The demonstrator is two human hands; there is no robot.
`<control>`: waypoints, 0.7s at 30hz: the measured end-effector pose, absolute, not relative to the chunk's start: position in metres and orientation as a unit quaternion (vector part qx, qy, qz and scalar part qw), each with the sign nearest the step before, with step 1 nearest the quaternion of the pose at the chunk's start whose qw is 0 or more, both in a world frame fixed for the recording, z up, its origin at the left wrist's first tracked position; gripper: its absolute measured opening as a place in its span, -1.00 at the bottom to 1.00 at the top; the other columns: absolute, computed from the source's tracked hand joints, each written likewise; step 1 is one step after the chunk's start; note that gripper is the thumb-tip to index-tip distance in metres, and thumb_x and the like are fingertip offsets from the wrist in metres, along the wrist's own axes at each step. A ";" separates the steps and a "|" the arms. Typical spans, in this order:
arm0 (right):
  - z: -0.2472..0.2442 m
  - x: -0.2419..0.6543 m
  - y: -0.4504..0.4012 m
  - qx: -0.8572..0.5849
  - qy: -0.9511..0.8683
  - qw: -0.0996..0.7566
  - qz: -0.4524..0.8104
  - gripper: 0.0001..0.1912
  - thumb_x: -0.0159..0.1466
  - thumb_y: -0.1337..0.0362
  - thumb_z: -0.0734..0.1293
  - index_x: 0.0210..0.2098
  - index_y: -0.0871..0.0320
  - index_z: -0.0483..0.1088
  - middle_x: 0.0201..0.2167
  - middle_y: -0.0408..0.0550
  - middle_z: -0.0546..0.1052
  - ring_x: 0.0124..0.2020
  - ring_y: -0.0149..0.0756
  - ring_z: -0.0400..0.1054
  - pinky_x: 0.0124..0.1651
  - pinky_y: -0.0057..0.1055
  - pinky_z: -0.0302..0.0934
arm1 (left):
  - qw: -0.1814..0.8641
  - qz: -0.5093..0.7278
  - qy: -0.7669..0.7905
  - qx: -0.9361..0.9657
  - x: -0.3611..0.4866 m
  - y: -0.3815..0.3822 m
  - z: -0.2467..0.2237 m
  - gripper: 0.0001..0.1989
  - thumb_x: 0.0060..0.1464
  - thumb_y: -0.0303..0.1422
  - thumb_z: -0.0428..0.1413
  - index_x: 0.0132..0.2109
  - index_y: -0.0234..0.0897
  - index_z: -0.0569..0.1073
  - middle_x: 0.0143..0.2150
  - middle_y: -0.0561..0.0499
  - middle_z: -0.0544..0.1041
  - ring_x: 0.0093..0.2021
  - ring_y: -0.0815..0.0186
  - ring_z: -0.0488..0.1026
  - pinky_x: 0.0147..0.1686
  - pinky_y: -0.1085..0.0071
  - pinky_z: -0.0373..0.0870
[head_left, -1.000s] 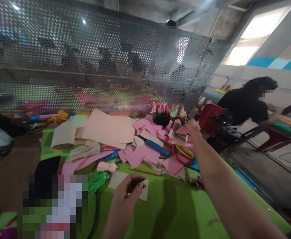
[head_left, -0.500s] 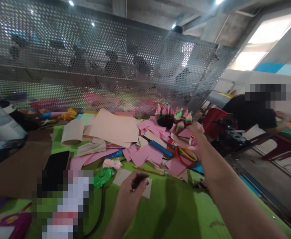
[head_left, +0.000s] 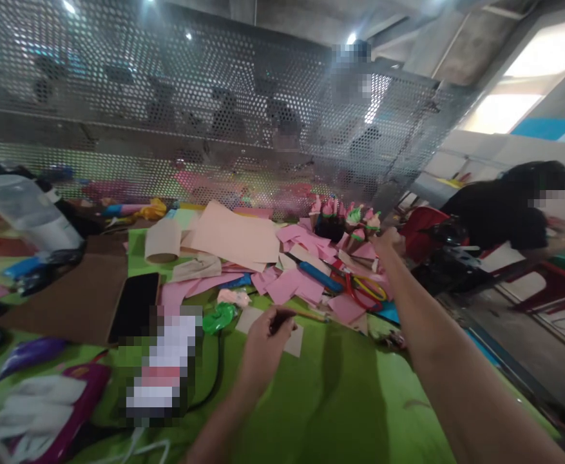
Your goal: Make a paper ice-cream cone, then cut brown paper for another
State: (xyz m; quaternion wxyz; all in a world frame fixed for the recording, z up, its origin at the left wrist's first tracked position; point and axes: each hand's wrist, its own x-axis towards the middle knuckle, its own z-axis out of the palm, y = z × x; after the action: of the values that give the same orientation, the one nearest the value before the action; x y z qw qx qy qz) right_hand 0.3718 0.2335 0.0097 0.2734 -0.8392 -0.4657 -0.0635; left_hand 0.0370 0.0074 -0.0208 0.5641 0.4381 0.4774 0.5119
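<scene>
My left hand (head_left: 270, 335) is over a small cream paper piece (head_left: 294, 340) on the green tabletop. Its fingers are curled together, and whatever they may hold is hidden. Stretched out to the far right, my right hand (head_left: 389, 243) is beside several small cone-shaped crafts with pink and green swirled tops (head_left: 354, 216). Its fingers look closed, but blur hides anything in them. A pencil (head_left: 314, 316) lies just beyond my left hand. Red and yellow handled scissors (head_left: 364, 293) and a blue-handled cutter (head_left: 319, 276) rest among pink paper pieces (head_left: 294, 287).
Large cream sheets (head_left: 236, 235) lie at the back before a perforated metal screen (head_left: 190, 129). On the left are a dark phone (head_left: 136, 306), a green plastic bundle (head_left: 219, 318), a magenta case (head_left: 86, 393) and a clear bottle (head_left: 31, 212). A person in black (head_left: 495, 206) sits at right.
The view has swung slightly left and down, so more of the table's left side shows. Both hands keep nearly the same places over the table.
</scene>
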 end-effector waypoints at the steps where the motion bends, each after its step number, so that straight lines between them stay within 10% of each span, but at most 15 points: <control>1: 0.013 0.364 0.228 -0.831 -0.472 0.285 -0.071 -0.57 0.19 0.20 0.43 -0.07 0.41 0.46 -0.12 0.47 0.53 -0.05 0.23 0.43 -0.18 -0.08 0.31 | 0.564 0.515 0.477 0.435 0.037 0.008 -0.022 -0.80 -0.07 -0.28 0.18 -0.28 -0.27 0.54 -0.42 0.01 0.57 -0.36 0.29 0.48 -0.32 0.40 0.38; 9: 0.033 0.276 0.156 -0.669 -0.656 0.348 0.016 -0.77 0.21 0.16 0.34 -0.30 0.14 0.59 -0.39 0.00 0.63 -0.35 -0.14 0.47 -0.31 -0.32 0.22 | 0.539 0.533 0.468 0.454 0.041 0.012 -0.033 -0.84 0.08 -0.34 0.12 -0.23 -0.30 0.54 -0.38 -0.01 0.56 -0.35 0.33 0.47 -0.34 0.44 0.35; 21: -0.013 0.187 0.020 -0.485 -0.734 0.448 0.157 -0.88 0.06 0.28 0.34 -0.59 0.07 0.36 -0.59 -0.15 0.45 -0.48 -0.27 0.31 -0.38 -0.36 0.17 | 0.461 0.512 0.444 0.573 0.048 0.010 -0.038 -0.80 0.16 -0.35 0.12 -0.13 -0.26 0.60 -0.17 -0.05 0.65 -0.18 0.24 0.55 -0.17 0.39 0.46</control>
State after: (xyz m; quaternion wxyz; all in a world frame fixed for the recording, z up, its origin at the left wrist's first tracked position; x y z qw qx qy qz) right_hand 0.1873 0.0199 -0.0133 0.4485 -0.4852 -0.7341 0.1565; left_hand 0.0476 0.0103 -0.0379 0.4615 0.5728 0.4441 0.5115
